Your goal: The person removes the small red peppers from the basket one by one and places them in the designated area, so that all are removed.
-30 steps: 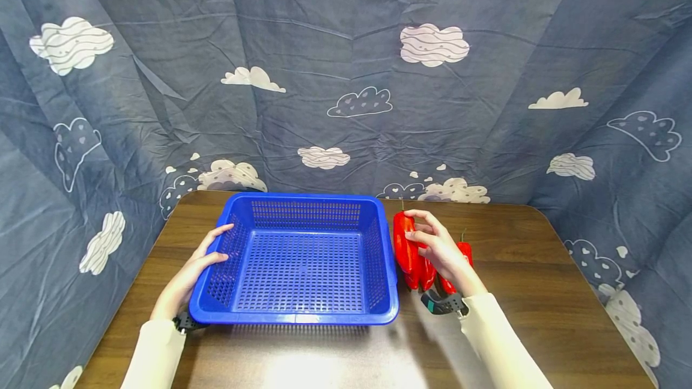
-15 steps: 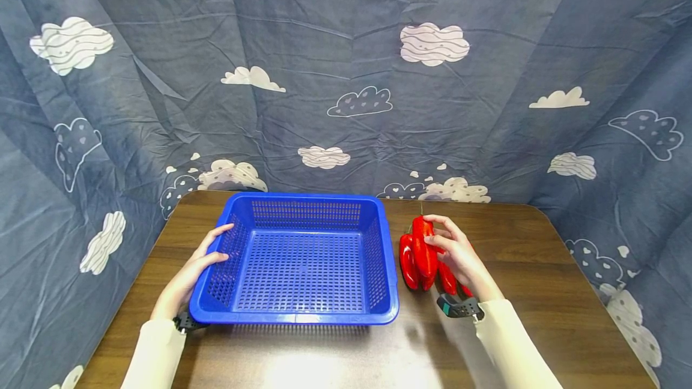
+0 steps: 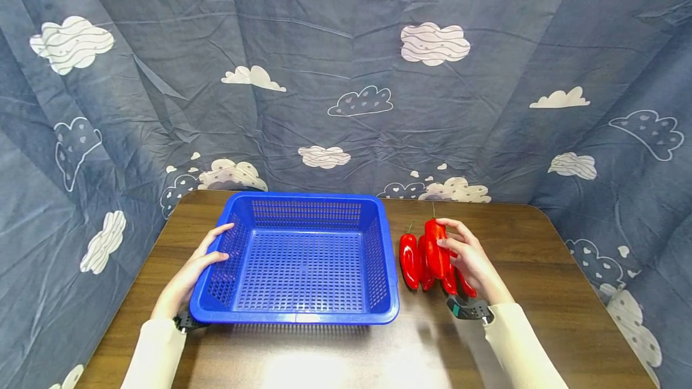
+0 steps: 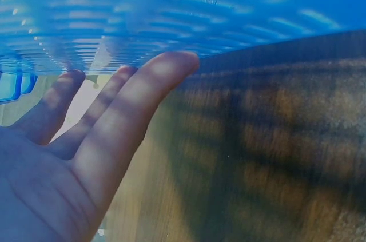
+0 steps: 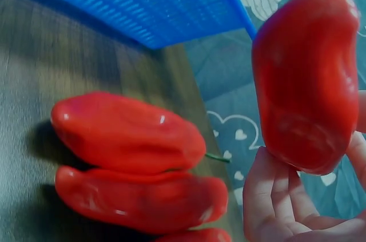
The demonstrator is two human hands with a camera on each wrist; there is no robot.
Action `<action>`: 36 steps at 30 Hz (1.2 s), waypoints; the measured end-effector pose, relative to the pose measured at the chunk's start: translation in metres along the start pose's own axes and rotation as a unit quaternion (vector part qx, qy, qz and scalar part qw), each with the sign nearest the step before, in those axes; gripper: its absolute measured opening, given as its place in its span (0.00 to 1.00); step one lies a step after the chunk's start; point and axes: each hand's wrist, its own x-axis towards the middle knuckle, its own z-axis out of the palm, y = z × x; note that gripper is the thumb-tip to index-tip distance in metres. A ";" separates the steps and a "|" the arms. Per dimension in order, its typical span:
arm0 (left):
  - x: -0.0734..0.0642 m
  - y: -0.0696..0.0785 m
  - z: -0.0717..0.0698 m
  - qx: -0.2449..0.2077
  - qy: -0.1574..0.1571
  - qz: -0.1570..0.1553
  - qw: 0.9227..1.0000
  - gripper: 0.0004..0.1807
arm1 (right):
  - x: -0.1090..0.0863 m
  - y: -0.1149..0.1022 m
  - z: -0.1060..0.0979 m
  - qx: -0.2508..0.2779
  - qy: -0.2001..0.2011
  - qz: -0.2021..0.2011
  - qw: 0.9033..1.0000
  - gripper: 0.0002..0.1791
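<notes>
A blue plastic basket (image 3: 297,318) with slotted walls stands on the wooden table. At its left rim my left hand (image 3: 186,275) grips the side, thumb and a finger over the rim; the left wrist view has several fingers (image 4: 128,107) against the outside of the slotted wall. My right hand (image 3: 471,257) holds a red pepper (image 3: 437,251) with a thin stem, raised above other red peppers (image 3: 409,261). Those lie side by side right of the basket, partly hidden by the hand and held pepper. In the right wrist view, the held pepper (image 5: 306,82) is clear of two lying peppers (image 5: 128,133).
The wooden table (image 3: 540,293) extends to the right of the peppers and in front of the basket. A dark cloth (image 3: 303,113) with cloud prints hangs behind and at both sides.
My right hand has moved right with the pepper, from beside the basket's right rim to over the other lying peppers, uncovering the leftmost one. The left hand and basket have not moved.
</notes>
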 end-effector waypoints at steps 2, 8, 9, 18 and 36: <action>0.000 0.000 -0.001 0.001 0.002 -0.002 1.000 0.33 | -0.001 0.001 -0.003 0.001 0.003 -0.002 1.000 0.20; 0.001 -0.001 -0.002 0.004 0.010 -0.014 1.000 0.34 | -0.003 0.004 -0.013 -0.003 0.022 0.002 1.000 0.20; 0.001 0.000 -0.002 0.004 0.010 -0.014 1.000 0.34 | -0.004 0.004 -0.015 -0.004 0.024 0.003 1.000 0.20; 0.000 0.000 0.000 0.002 0.006 -0.008 1.000 0.33 | -0.009 0.011 -0.033 0.004 0.032 -0.010 0.999 0.21; 0.001 0.000 0.000 0.001 0.005 -0.003 1.000 0.33 | -0.019 0.021 -0.064 0.027 0.059 -0.019 0.998 0.23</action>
